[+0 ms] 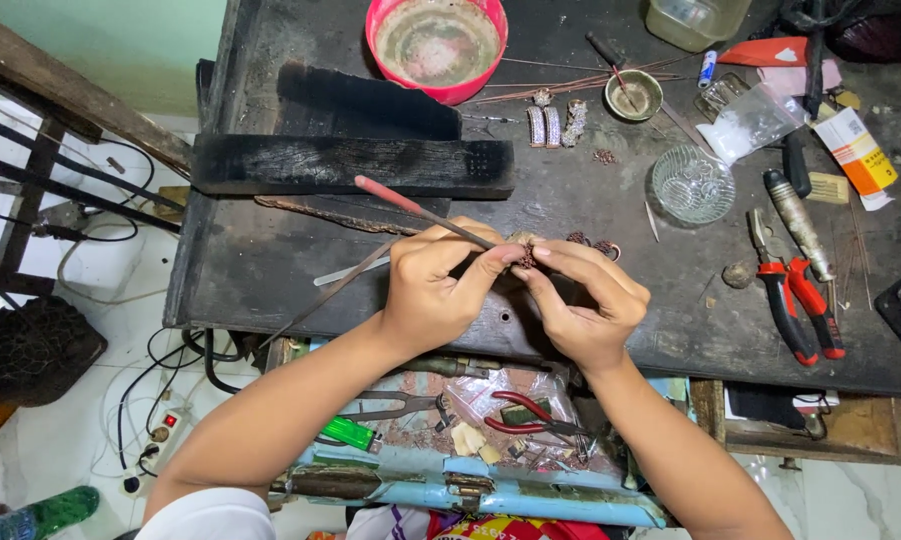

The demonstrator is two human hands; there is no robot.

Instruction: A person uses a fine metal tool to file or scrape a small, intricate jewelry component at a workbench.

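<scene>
My left hand [432, 283] grips a thin metal tool with a red handle [395, 199], its shaft slanting down to the right toward my fingertips. My right hand [582, 297] pinches a small dark beaded piece [526, 258] between thumb and forefinger, right where the tool's tip meets it. Both hands hover over the front edge of a dark, worn workbench [270, 270]. More small beaded rings [592, 243] lie just behind my right fingers.
A charred black wooden block [350, 165], a pink bowl [436, 45], a clear glass dish [692, 185], red-handled pliers [800, 300] and a small metal cup [634, 95] sit on the bench. An open drawer [470, 430] below holds pliers, scissors and a green lighter.
</scene>
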